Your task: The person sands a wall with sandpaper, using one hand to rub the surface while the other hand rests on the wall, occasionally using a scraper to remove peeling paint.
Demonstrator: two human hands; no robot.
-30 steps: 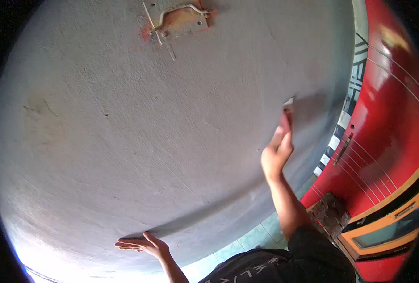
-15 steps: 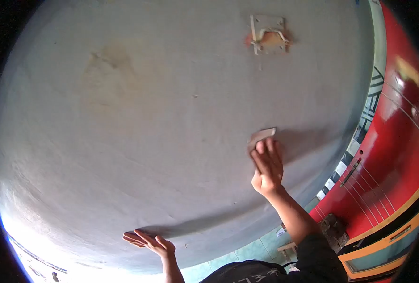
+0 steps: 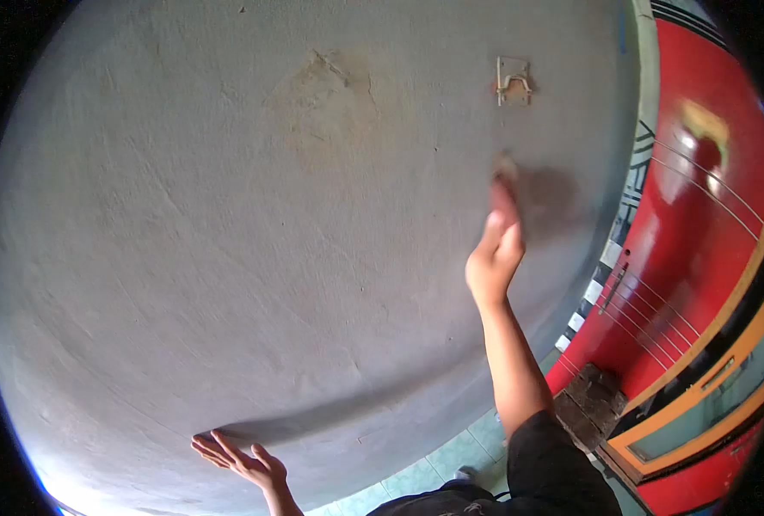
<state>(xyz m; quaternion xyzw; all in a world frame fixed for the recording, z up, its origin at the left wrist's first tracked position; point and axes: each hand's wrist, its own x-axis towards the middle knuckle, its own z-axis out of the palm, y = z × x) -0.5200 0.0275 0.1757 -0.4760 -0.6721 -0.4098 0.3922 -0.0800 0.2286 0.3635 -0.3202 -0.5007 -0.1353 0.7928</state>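
Observation:
A large grey plastered wall fills most of the head view. My right hand is raised against it and presses a small flat pad, likely sandpaper, onto the surface with the fingertips. It is motion-blurred. My left hand lies flat and open against the wall's lower part, fingers spread. A rusty metal bracket is fixed to the wall above the right hand.
A brownish patch stains the wall at upper centre. A red painted surface with white lines and orange trim stands at the right. Teal floor tiles and a dark stone block lie below.
My right hand has slid the pad up the wall toward the bracket. The view has shifted, so the bracket and brown patch sit differently. My left hand stays flat on the wall.

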